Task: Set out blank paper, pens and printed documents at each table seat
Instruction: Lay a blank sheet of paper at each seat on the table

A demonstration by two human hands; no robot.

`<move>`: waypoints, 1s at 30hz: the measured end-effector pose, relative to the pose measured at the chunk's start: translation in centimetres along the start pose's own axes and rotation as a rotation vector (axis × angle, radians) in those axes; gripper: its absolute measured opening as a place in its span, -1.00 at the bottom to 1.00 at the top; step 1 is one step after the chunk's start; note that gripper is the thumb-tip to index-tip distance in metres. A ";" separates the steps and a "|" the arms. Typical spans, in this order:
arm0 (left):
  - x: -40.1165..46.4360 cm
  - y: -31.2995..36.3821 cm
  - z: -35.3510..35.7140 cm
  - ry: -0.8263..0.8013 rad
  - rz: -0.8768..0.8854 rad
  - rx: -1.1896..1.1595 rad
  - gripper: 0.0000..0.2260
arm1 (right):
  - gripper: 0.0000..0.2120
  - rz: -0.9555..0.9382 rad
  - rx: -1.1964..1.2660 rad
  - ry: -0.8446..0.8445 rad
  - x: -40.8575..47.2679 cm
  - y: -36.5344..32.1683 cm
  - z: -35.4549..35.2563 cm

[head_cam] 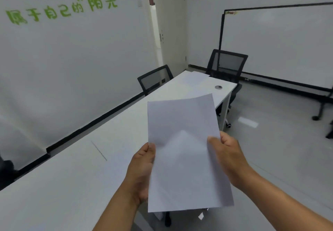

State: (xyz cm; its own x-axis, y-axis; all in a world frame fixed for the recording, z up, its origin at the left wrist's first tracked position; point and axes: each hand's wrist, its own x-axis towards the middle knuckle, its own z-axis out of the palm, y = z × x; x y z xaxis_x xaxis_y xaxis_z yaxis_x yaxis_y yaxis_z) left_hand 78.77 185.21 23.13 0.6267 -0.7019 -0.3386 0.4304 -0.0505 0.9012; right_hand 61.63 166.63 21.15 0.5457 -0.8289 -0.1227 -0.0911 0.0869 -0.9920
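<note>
ITEM: blank paper [185, 151], white, portrait format, held in air at lower centre of frame, above the near edge of the white table [72, 185]. Single sheet or thin sheaf: cannot tell. Facing side shows no print; a soft grey shadow crosses its middle. Top edge bows slightly, upper right corner lifted.

GRIP: both hands on it. Left hand [142, 173] holds the left long edge abt mid-height, thumb on the front face, fingers behind (hidden). Right hand [227, 153] pinches the right long edge a bit higher, thumb on front, rest behind. Both grips narrow, closed on paper.

KEY RELATION: long axis runs from bottom of frame toward upper centre, roughly along the table's length. Table surface lies to lower left of the sheet, so left hand is the nearer one to it; right hand is out over the floor [279, 140] side. Judgement: a lay-down at this spot wd mean swinging the sheet left and down, left hand leading.

ALSO IN VIEW: sheets already lying at far end of table [196, 76], centre of frame, just before two black mesh chairs [155, 79]. Cable grommet [218, 87] near them. Whiteboard [279, 41] upper right. Green wall lettering [63, 2] upper left. No pens visible.

STATUS (judgement): far seat seems partly served; near seats not yet.
</note>
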 end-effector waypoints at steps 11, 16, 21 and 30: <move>6.2 4.3 15.3 -0.209 0.052 0.086 -0.71 | -0.72 -0.095 0.047 0.265 3.9 -5.8 -12.7; 10.1 6.2 19.9 -0.318 0.075 0.117 -0.71 | -0.61 -0.153 0.057 0.375 6.1 -8.6 -15.9; 12.7 7.9 25.0 -0.436 0.095 0.127 -0.69 | -0.79 -0.186 0.048 0.461 7.4 -10.9 -19.4; 15.6 8.2 38.8 -0.515 0.175 0.218 -0.70 | -0.78 -0.253 0.043 0.592 9.3 -14.4 -30.2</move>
State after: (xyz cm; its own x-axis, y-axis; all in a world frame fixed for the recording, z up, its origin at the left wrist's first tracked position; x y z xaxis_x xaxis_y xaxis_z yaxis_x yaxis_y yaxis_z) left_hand 66.88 146.33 35.72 0.2567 -0.9650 -0.0540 0.1717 -0.0094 0.9851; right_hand 42.89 140.97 35.10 -0.0073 -0.9902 0.1393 0.0206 -0.1394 -0.9900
